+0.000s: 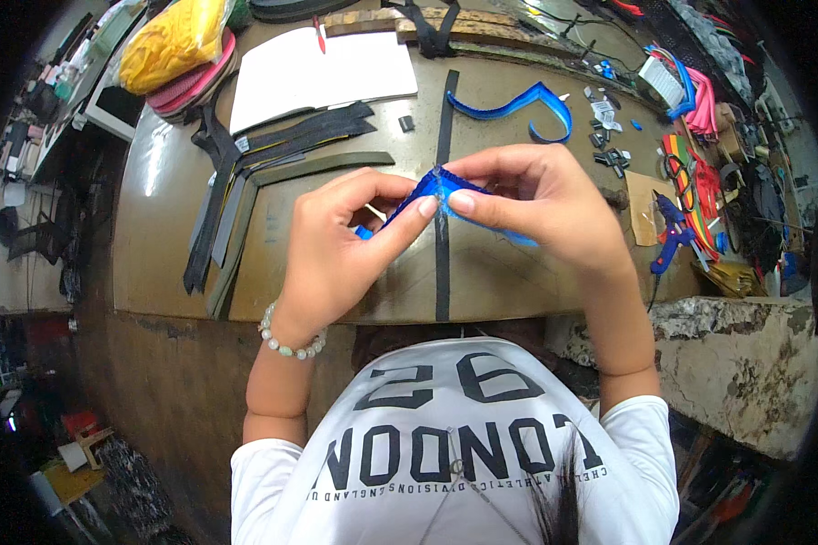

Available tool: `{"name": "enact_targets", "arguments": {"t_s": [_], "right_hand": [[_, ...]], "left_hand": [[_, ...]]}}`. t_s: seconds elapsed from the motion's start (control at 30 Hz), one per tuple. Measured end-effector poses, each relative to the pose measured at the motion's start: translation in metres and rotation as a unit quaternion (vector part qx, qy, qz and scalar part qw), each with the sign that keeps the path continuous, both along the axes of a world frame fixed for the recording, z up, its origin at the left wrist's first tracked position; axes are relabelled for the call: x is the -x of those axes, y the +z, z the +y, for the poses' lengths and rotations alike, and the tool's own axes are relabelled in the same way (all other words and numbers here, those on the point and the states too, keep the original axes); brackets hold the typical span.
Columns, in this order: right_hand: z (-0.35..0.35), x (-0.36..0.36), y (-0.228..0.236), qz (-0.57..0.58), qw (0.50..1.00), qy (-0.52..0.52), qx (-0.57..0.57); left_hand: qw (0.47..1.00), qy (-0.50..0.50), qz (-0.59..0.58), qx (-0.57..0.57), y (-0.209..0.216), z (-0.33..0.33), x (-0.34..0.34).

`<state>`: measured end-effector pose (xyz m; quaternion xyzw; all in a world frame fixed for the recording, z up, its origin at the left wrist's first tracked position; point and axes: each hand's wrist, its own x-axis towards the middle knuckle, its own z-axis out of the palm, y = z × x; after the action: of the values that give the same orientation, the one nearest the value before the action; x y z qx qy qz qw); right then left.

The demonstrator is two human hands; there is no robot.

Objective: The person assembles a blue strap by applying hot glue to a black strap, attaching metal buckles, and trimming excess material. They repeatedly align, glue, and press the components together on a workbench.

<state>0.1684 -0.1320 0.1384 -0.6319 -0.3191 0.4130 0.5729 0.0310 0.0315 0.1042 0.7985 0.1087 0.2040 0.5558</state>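
My left hand [332, 241] and my right hand [559, 204] meet over the table, each pinching a blue ribbon-like strip [453, 182] between thumb and fingers. The strip is bent to a peak where the thumbs come together, and its ends slope down behind the hands. Grey-looking marks run along the peak; what they are is too small to tell. Below the hands, a black strap [443, 272] lies straight across the tabletop from far to near. A second blue strip [504, 107], bent and curled at one end, rests beyond my right hand.
White paper [327, 73] and folded black straps [291, 136] lie at the left, near a bagged yellow bundle [173, 45]. To the right are small buckles [613, 159], a blue glue gun [671, 238] with a cord, and colourful straps [700, 177]. Wooden bars [491, 32] lie at the back.
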Motion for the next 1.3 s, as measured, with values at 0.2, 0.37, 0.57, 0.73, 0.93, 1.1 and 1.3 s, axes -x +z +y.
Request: {"name": "enact_targets", "arguments": {"t_s": [0.2, 0.37, 0.57, 0.73, 0.93, 1.1, 1.3], "right_hand": [[-0.007, -0.002, -0.005, -0.116, 0.993, -0.011, -0.034], [-0.007, -0.008, -0.009, -0.378, 0.923, -0.038, -0.065], [0.011, -0.019, -0.002, -0.336, 0.937, -0.04, -0.091], [0.031, -0.087, 0.016, 0.036, 0.963, 0.26, -0.051], [0.136, -0.296, -0.014, -0.278, 0.955, -0.099, 0.039], [0.252, -0.428, -0.1, -0.459, 0.855, -0.207, 0.125], [0.341, -0.462, -0.141, -0.528, 0.796, -0.21, 0.21]], "left_hand": [[0.999, 0.022, 0.03, 0.024, 0.008, -0.008, -0.009], [0.992, -0.011, 0.043, 0.122, 0.023, -0.014, -0.02], [0.992, 0.009, -0.001, 0.126, 0.031, -0.007, -0.034], [0.989, -0.004, 0.053, 0.137, 0.044, 0.024, -0.029], [0.992, 0.089, 0.032, 0.08, 0.057, 0.067, -0.033], [0.985, 0.134, 0.065, 0.088, 0.046, 0.089, -0.065], [0.944, 0.133, 0.125, 0.276, 0.052, 0.121, -0.083]]}}
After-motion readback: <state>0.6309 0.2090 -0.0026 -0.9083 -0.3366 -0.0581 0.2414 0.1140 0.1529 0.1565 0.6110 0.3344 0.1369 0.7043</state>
